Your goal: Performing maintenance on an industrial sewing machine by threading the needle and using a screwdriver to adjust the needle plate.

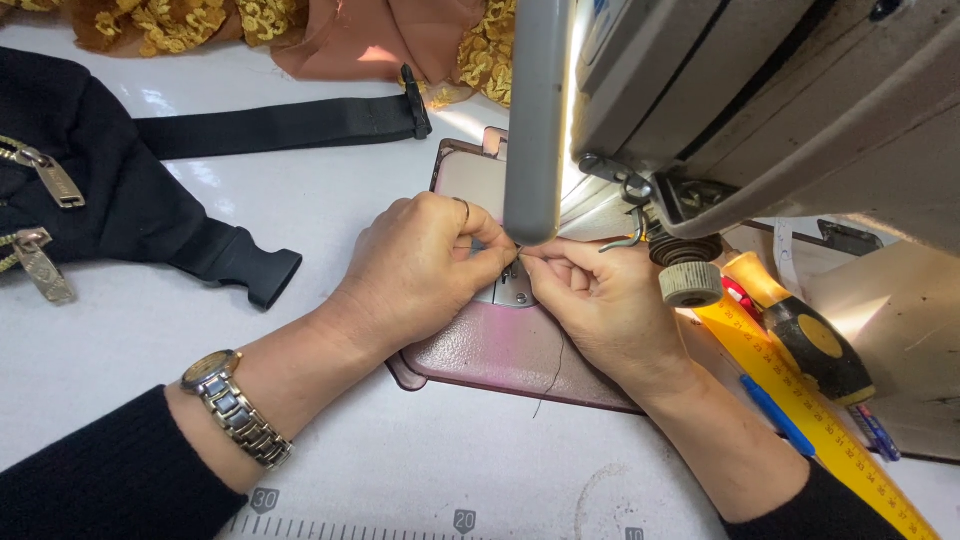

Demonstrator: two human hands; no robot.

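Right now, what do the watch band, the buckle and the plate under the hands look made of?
Watch band: metal links, shiny, two-tone. Buckle: likely moulded plastic, matte black. Plate: probably metal, smooth with a pinkish sheen; not certain.

I'm looking down at my white worktable (420, 470), its surface glossy and throwing back soft glare, with a printed measuring scale running along the near edge. Bright light spills from under the grey sewing machine head (760, 90), warming the pale machine bed (900, 330) on the right, where a yellow ruler (800, 400), a yellow-and-black-handled tool (800, 335) and a blue pen (775, 415) lie side by side. Up at the far edge there's brown cloth with gold lace (330, 30), and on the left a black bag (90, 180) with metal zip pulls and a buckled black strap (280, 125) sprawls across the table.
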